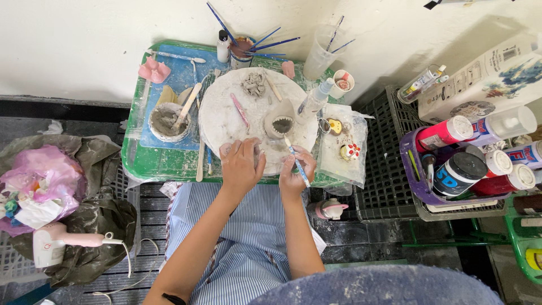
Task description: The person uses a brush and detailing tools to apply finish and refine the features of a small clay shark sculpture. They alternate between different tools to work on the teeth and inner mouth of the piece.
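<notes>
Left hand (241, 164): resting palm down, fingers loosely spread, on the near edge of the round white clay-smeared turntable disc (226, 121), covering a small lump of pale clay; gripping or merely pressing, cannot tell.

Right hand (294, 169): pinching a thin blue-handled paintbrush (297, 164) between thumb and fingertips, brush tip angling up toward the grey cone-shaped clay figure with an open toothed mouth (280, 120).

Clay figure: standing on the right half of the disc, just beyond both hands, apart from the fingers.

Also lying on the disc: a crumbled grey clay lump (253, 83) at the far side and a pink-handled modelling tool (240, 110) near the middle.

Disc: sitting on a green plastic-wrapped tray serving as the desk (148, 161).

Standing left of the disc: a white bowl of grey slip (166, 123) with a wooden stick leaning in it.

Standing at the far edge: a jar of blue-handled brushes (243, 52).

Lying right of the disc: small painted yellow and white figures (345, 148) on a plastic sheet.

Standing well to the right: a purple basket of paint bottles (411, 169).
</notes>
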